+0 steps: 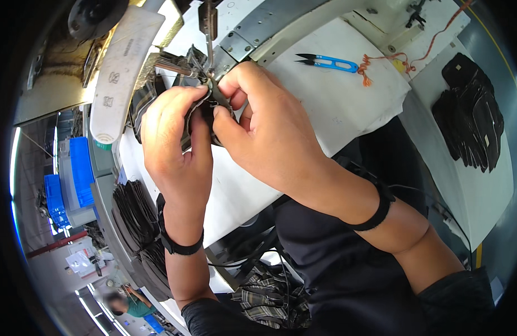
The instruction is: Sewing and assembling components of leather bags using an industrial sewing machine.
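Note:
Both my hands pinch a dark plaid fabric piece (148,105) right by the needle and presser foot (209,59) of a sewing machine. My left hand (177,134) grips the cloth between thumb and fingers on the left side. From the right, my right hand (269,129) pinches a greenish folded edge, with its thumb close to the left fingertips. Part of the cloth is hidden behind my fingers. Black bands circle both my wrists.
Blue thread snips (331,63) lie beside orange thread (366,70) on the white work surface (348,106). Dark fabric pieces are stacked at right (471,115) and left (136,215). Plaid cloth (269,294) hangs below. Blue bins (81,171) and a person (136,307) appear farther left.

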Demonstrator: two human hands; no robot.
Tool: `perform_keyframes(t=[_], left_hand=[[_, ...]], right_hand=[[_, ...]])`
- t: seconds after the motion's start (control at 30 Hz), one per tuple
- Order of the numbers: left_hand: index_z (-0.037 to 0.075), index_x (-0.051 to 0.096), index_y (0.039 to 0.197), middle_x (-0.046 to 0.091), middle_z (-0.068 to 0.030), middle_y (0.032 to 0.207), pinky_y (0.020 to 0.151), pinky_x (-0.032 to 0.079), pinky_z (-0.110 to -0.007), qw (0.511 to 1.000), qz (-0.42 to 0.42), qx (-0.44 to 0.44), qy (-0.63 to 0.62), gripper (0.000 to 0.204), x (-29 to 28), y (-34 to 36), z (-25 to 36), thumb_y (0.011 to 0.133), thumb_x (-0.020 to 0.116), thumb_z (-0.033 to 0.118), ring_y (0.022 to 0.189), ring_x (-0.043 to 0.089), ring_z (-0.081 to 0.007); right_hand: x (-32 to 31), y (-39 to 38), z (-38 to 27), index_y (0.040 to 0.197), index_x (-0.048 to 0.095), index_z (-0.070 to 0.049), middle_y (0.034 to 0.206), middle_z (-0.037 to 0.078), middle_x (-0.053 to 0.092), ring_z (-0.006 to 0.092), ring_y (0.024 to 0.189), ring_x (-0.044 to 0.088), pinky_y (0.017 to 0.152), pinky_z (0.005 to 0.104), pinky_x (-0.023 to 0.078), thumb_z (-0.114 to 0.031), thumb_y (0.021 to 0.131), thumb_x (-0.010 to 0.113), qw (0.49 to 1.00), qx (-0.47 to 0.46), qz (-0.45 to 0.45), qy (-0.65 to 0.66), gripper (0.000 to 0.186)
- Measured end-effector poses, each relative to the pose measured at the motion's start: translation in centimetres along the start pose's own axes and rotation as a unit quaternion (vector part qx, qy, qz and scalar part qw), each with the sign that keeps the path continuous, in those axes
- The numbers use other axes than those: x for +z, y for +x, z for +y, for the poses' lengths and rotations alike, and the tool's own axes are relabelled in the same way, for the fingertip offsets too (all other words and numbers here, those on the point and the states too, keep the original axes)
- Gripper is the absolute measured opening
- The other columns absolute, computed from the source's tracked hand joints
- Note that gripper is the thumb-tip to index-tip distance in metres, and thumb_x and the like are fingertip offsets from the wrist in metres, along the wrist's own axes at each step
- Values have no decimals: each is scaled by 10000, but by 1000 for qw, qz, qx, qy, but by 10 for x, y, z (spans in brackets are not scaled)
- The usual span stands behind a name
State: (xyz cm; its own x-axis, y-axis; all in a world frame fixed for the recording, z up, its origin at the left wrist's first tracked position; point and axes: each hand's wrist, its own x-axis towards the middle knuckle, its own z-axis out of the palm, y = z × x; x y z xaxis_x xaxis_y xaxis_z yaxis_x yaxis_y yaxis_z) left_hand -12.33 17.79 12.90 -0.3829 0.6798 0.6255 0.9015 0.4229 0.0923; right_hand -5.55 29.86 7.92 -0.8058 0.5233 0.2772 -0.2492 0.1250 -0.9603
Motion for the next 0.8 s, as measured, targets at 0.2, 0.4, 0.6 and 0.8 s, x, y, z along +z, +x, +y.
perform_keyframes(t=[0.2,0.4,0.6,0.8], left_hand=[[83,745,1161,656,-99,1065,849,523,-351,992,-102,45,50,480,-28,3,-7,761,648,-165,989,645,-262],[69,751,1148,655,-83,988,778,524,-334,990,-92,105,25,472,-25,11,-25,715,725,-118,898,635,-235],[18,759,1070,675,-107,944,728,524,-328,972,-167,168,-4,397,-39,30,-34,698,735,-120,839,643,-237],[4,734,1116,670,-108,947,762,514,-299,965,-224,128,-41,361,-47,43,-31,779,724,-126,846,643,-231]], right_hand=[[-18,-5,-2,1021,602,-12,821,50,618,87,637,561,578,255,458,-28,850,671,998,27,-52,23,185],[-15,1,-8,935,565,31,880,179,623,323,735,635,664,412,501,-71,873,677,996,48,-57,45,164],[-21,4,-1,907,595,23,723,128,624,256,640,609,607,353,477,-88,888,697,991,76,-90,68,152],[-12,5,8,926,632,19,693,104,653,197,571,605,562,323,458,-104,901,705,976,113,-70,175,146]])
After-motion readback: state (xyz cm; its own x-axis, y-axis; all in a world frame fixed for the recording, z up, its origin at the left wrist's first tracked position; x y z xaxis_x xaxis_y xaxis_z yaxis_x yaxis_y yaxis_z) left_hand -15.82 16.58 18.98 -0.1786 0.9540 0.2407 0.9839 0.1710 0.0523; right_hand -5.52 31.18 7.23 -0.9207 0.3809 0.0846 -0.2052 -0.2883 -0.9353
